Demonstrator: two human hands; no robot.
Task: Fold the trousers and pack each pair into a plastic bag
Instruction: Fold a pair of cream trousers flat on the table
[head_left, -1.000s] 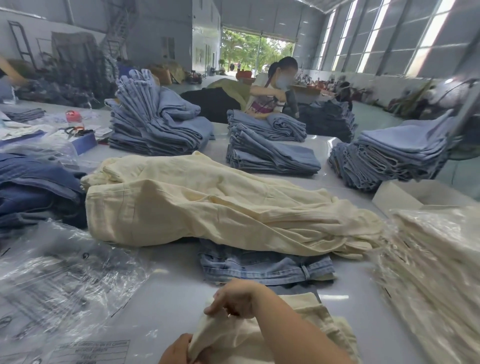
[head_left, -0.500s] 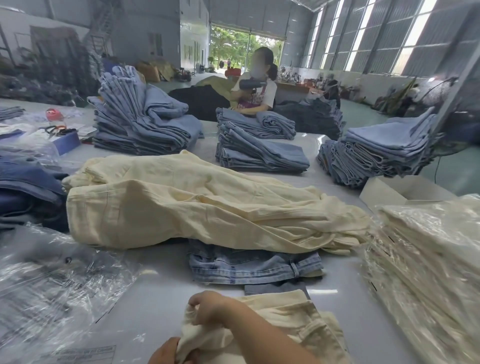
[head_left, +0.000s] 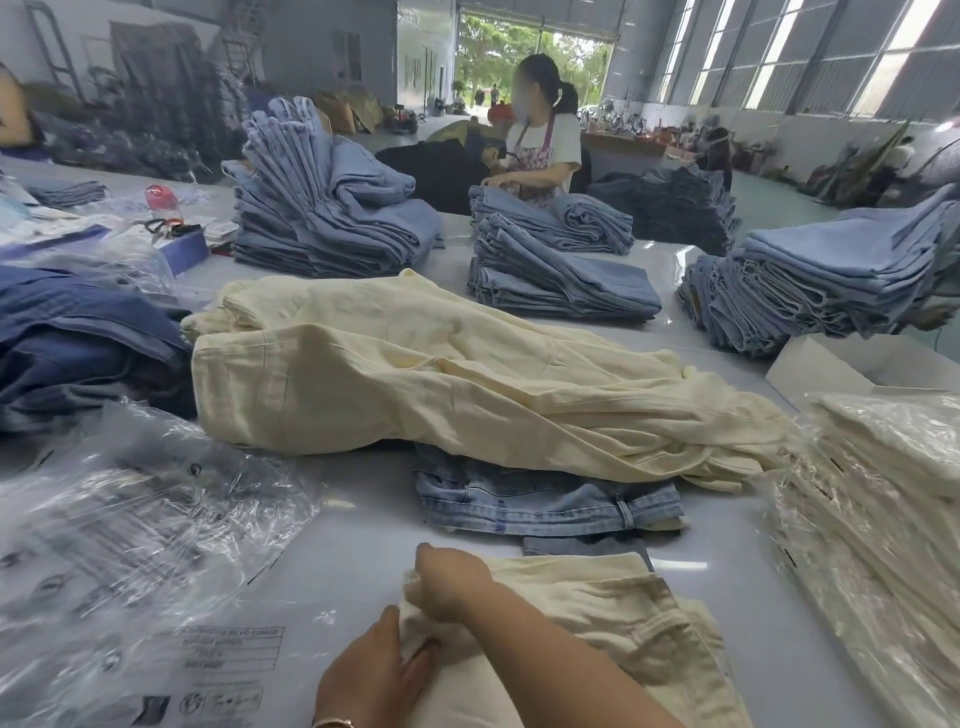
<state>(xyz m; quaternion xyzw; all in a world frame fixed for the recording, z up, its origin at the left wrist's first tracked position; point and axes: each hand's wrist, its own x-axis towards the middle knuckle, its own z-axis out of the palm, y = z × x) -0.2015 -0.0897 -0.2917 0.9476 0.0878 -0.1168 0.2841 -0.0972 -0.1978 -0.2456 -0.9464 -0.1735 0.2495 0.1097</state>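
Note:
A folded pair of cream trousers (head_left: 623, 618) lies on the table right in front of me. My right hand (head_left: 447, 582) grips its left edge from above, fingers curled into the cloth. My left hand (head_left: 371, 675) holds the same edge lower down, with the fingers tucked under the fabric. A printed clear plastic bag (head_left: 218, 654) lies flat just left of my hands. A loose heap of cream trousers (head_left: 441, 374) stretches across the middle of the table. To the right stands a stack of bagged cream trousers (head_left: 883, 509).
A light-blue pair of jeans (head_left: 545, 499) lies under the cream heap. Crumpled clear bags (head_left: 130, 509) cover the left. Dark-blue jeans (head_left: 78, 343) sit at far left, blue jean stacks (head_left: 332, 208) behind, a white box (head_left: 852, 364) right. A person (head_left: 540, 150) works across the table.
My view has tipped down and swung left, so the trousers show more fully. Both hands stay on the left edge of the cream trousers, gathering the cloth closer together.

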